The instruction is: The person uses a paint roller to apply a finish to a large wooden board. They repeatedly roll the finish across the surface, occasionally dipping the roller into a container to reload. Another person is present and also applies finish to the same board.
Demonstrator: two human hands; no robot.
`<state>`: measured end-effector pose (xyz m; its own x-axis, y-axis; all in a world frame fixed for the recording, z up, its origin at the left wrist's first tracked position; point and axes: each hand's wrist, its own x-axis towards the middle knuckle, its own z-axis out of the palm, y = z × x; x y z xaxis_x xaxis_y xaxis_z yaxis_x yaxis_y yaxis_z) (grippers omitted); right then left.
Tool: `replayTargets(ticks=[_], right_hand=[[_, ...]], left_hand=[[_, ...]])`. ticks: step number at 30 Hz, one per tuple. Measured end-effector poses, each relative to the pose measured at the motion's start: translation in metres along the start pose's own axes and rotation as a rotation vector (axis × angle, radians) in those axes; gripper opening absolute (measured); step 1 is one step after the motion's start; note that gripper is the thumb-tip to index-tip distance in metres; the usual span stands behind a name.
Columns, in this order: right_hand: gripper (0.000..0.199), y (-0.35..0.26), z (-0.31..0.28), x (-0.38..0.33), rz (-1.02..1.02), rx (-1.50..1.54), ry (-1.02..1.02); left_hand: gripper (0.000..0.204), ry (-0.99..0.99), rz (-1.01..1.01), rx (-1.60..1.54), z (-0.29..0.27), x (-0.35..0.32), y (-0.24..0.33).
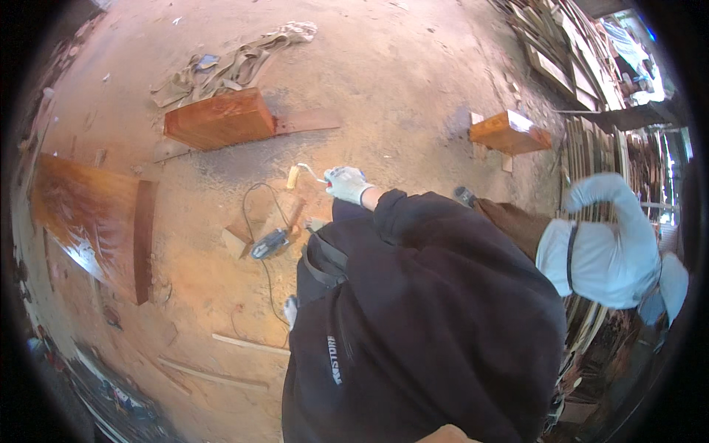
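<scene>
My right hand [347,183], in a white work glove, is closed around the handle of a small paint roller [293,177]. The roller's pale yellowish sleeve hangs on a bent wire frame, left of the hand and above the floor. At the left edge of my dark sweatshirt a small pale piece shows, apparently my gloved left hand [291,310]; its fingers are hidden. Beyond the roller lies a thick reddish-brown wooden block [219,119], glossy on its faces. Farther left rests a large shiny wooden slab [92,221]. Neither touches the roller.
A grey corded power tool [269,244] lies by wood offcuts [236,241]. Crumpled fabric [236,66] is beyond the block. Another wooden block [509,133] stands right, near a bending co-worker [602,255] in pale clothes. Planks [561,59] lean at the right; thin strips [251,344] lie lower left.
</scene>
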<state>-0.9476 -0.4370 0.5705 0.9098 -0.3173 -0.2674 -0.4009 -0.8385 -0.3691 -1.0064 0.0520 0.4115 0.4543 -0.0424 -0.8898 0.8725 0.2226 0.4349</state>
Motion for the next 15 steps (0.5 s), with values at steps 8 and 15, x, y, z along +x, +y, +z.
replayTargets(ticks=[8,15], right_hand=[[0.04,-0.036,-0.037,0.249,-0.019,-0.072,-0.315],[0.04,-0.048,0.025,0.52,-0.126,-0.353,-0.34]], left_hand=[[0.034,0.259,0.289,-0.048,0.09,0.08,0.19],[0.021,0.422,0.38,-0.221,0.18,0.076,0.156]])
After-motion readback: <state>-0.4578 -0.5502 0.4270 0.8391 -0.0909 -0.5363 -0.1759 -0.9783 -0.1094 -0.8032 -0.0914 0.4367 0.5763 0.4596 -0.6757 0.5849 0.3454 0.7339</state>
